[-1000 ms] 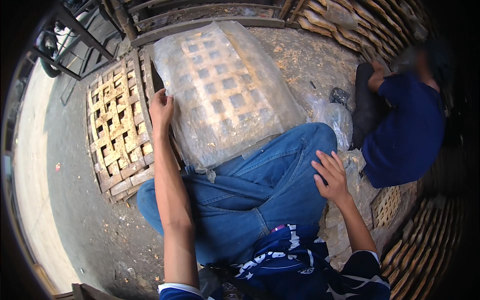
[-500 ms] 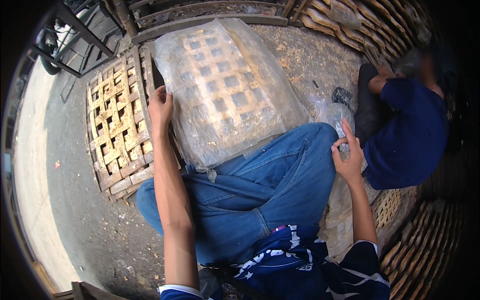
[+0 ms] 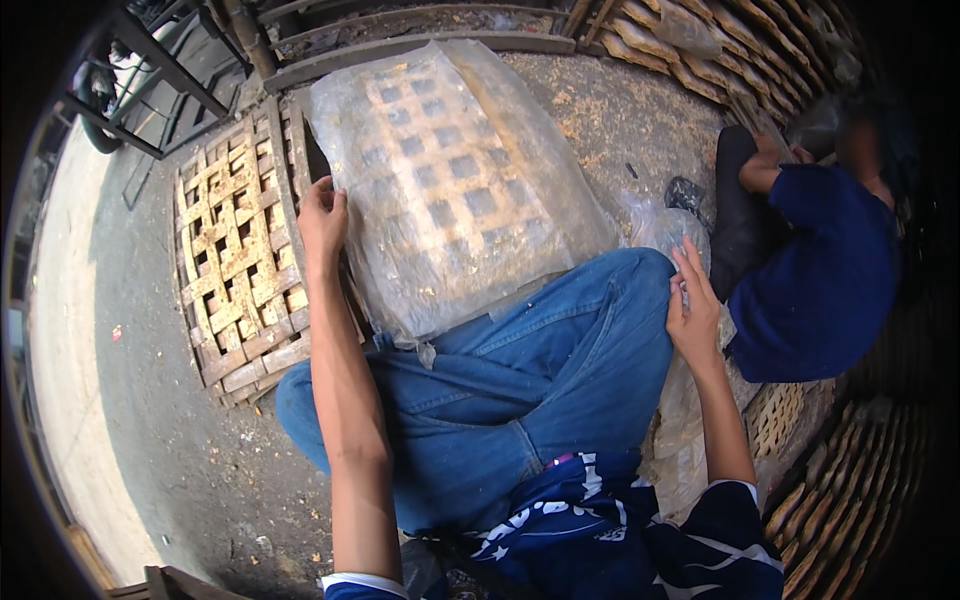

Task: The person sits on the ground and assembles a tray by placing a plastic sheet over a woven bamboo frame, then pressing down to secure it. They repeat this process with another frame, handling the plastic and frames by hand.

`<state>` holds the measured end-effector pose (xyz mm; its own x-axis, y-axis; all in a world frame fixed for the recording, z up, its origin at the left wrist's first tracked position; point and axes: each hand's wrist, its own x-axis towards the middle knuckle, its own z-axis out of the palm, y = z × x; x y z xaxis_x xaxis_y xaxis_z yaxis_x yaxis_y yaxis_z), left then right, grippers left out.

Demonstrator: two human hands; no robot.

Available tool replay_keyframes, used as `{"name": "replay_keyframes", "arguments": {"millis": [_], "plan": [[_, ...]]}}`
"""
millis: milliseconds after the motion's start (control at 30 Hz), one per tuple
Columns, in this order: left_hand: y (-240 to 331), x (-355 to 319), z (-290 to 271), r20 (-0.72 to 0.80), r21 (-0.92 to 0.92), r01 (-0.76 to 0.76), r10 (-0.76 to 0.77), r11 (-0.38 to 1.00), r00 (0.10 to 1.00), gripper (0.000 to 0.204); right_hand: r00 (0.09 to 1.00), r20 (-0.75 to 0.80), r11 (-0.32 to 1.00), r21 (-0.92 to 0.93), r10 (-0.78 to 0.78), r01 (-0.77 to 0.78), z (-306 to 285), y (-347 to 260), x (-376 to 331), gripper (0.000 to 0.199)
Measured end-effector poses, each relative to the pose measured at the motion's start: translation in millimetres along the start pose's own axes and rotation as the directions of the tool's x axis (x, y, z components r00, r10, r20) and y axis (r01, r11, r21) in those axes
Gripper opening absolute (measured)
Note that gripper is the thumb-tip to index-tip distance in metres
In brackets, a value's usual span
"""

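Note:
A cloudy plastic sheet [image 3: 400, 265] lies over a woven lattice tray [image 3: 465, 165], whose square holes show through it. My left hand [image 3: 322, 225] is at the sheet's left edge, fingers curled and thumb drawn in; whether it pinches the plastic or the tray's side is hidden. Beside my right knee, my right hand [image 3: 693, 315] is raised with its fingers stretched and nothing visible in it. It is nearest to the jeans [image 3: 590, 330] and a crumpled clear plastic bag [image 3: 650, 220].
At left stands a woven bamboo tray [image 3: 235, 240] with a wooden frame. A person in a dark blue shirt [image 3: 820, 270] sits close on the right. Stacked wavy pale slabs [image 3: 690, 50] rise at the far right, with more slabs [image 3: 850, 500] lower right. A wooden rail [image 3: 420, 45] runs behind.
My right hand's fingers have straightened from a bent, thumb-to-finger shape, and the hand has turned slightly. My left hand stays at the sheet's edge.

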<state>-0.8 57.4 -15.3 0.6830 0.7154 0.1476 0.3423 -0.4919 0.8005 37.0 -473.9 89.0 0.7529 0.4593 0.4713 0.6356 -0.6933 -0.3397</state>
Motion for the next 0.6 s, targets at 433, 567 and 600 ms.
{"name": "replay_keyframes", "arguments": {"millis": [433, 567, 600], "plan": [[-1, -3, 3, -0.070, 0.017, -0.033, 0.034, 0.999, 0.997, 0.040, 0.987, -0.012, 0.982, 0.106, 0.161, -0.159, -2, -1, 16, 0.048], [-1, -1, 3, -0.083, 0.004, -0.029, 0.029, 1.000, 0.996, 0.040, 0.954, 0.190, 0.973, 0.038, -0.231, 0.228, -2, -8, 9, 0.045], [1, 0, 2, -0.082, -0.006, -0.018, 0.017, 1.000, 0.997, 0.040, 0.978, 0.151, 0.990, 0.034, -0.142, 0.138, 0, -4, 11, 0.043]]}}
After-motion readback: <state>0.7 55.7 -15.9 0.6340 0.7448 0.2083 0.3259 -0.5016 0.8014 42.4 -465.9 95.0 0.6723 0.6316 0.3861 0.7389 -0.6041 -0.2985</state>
